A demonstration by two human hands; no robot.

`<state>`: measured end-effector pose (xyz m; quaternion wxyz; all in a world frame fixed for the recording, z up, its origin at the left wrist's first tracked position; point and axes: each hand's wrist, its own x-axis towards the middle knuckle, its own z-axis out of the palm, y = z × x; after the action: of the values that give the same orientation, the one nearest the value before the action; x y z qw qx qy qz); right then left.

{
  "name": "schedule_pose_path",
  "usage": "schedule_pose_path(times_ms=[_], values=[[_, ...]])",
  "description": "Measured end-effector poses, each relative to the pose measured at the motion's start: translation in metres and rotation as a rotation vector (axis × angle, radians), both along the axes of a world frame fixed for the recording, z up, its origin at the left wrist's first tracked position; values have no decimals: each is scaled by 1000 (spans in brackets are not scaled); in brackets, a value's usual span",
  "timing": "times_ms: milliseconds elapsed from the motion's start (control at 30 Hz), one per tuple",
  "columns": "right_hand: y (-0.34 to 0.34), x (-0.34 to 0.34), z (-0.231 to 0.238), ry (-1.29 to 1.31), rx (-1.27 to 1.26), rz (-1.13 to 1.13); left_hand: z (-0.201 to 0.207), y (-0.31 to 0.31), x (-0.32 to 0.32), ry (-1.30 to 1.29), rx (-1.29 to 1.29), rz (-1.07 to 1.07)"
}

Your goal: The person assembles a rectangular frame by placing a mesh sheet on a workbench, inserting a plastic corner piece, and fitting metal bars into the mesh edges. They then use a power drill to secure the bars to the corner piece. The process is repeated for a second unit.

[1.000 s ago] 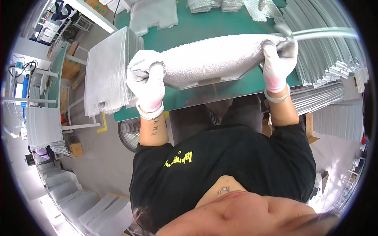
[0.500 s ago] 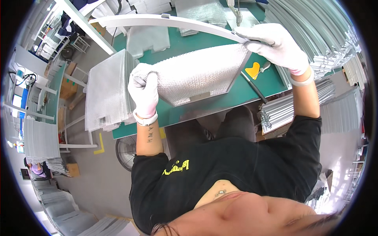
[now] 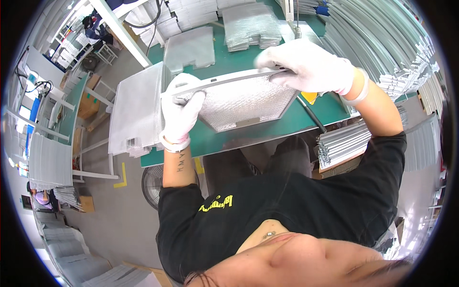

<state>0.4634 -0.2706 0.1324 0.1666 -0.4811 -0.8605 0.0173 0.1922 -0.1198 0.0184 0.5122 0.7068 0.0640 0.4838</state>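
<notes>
A silvery mesh filter panel (image 3: 244,103) stands tilted above the green workbench, its lower edge toward me. A narrow metal frame strip (image 3: 224,79) lies along its upper edge. At the left corner my gloved left hand (image 3: 183,107) is closed on the panel and strip, thumb in front. My gloved right hand (image 3: 311,67) is closed around the strip at the right, thumb below it and fingers over it; those fingertips are slightly blurred. The panel's right upper corner is hidden by that hand.
Stacked mesh sheets (image 3: 136,107) stand at the left bench edge, with more mesh piles (image 3: 251,28) behind. A black-handled tool (image 3: 311,115) and a yellow piece (image 3: 310,97) lie right on the green bench (image 3: 224,143). Bundled metal strips (image 3: 342,148) sit at lower right.
The strip, earlier bowed up and away from the panel, now lies along its upper edge. My right hand has moved down and left over it. The panel's upper edge sits lower.
</notes>
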Motion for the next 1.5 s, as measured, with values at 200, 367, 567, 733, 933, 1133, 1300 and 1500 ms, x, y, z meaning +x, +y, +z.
schedule_pose_path(times_ms=[200, 367, 567, 733, 933, 1133, 1300, 1500], values=[[19, -14, -3, 77, 37, 85, -20, -13, 24, -435, -63, 224], [25, -23, 4, 51, -111, -37, -23, -14, 38, -539, -1, 391], [35, -20, -4, 55, 72, 96, -40, 2, 52, -375, 174, 779], [37, -21, -4, 49, 39, 67, -45, 6, 44, -241, 245, 876], [39, -25, -4, 42, 59, 89, -39, 4, 44, -365, 62, 722], [42, -22, -5, 27, 73, 99, -39, 16, 37, -399, 128, 491], [40, -23, -3, 22, 41, 74, -35, 20, 36, -442, 134, 377], [44, -17, -12, 123, 59, 139, -23, 13, 24, -453, -39, 149]])
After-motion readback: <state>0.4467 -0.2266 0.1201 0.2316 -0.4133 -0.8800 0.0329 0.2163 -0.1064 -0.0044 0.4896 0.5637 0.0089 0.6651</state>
